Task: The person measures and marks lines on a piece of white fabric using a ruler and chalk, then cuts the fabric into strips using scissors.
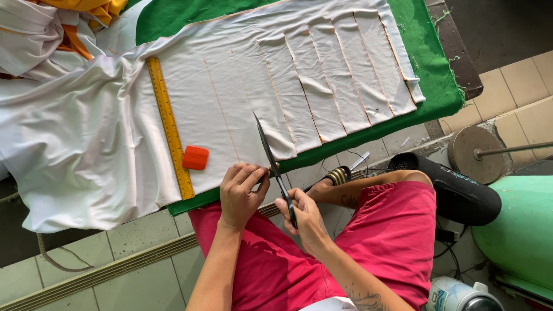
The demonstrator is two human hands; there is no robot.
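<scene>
My right hand (305, 217) is closed around the handles of the scissors (271, 161), and the blades point away from me along an orange chalk line on the white cloth (230, 109). My left hand (241, 193) lies flat just beside the blades, fingers pressing the cloth edge down at the near side of the table (429, 75). To cut well, I judge I should keep the lower blade sliding on the green cover, hold the cloth taut with the left hand and follow the line in long strokes, so the strip comes out as even as the others.

To the right of the blades lie about 5 strips already cut, side by side. To the left of my left hand sits an orange chalk block (196, 157), and just beyond it a yellow ruler (168, 126) lies along the cloth. Neither crosses the line I am on. Further left the uncut cloth bunches and hangs over the table edge; its weight could drag the piece askew.
</scene>
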